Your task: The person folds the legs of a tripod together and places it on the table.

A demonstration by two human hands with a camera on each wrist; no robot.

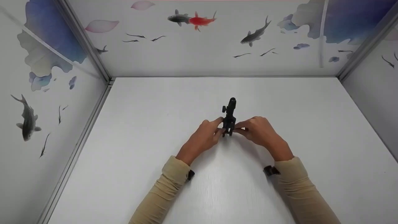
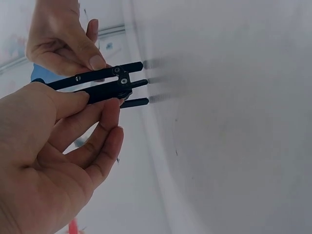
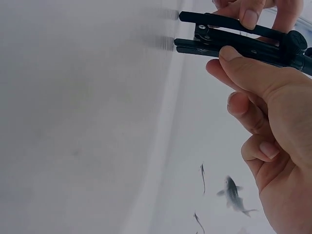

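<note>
A small black tripod [image 1: 229,116] stands nearly upright at the middle of the table, its legs close together and its head at the top. My left hand [image 1: 203,135] pinches it from the left, thumb and forefinger low on the legs. From the right, my right hand [image 1: 258,130] pinches another leg between thumb and fingers. In the left wrist view, the tripod legs [image 2: 100,74] show joined by a hinged brace [image 2: 124,80]. A round knob [image 3: 295,41] shows near the upper end in the right wrist view. Whether the feet touch the table cannot be told.
The white table [image 1: 155,102] is bounded by a back panel [image 1: 199,59] and a left panel [image 1: 18,174] printed with fish, with another panel [image 1: 367,68] at the right. Metal frame strips [image 1: 77,149] run along the edges. Small black devices [image 1: 271,170] sit at both wrists.
</note>
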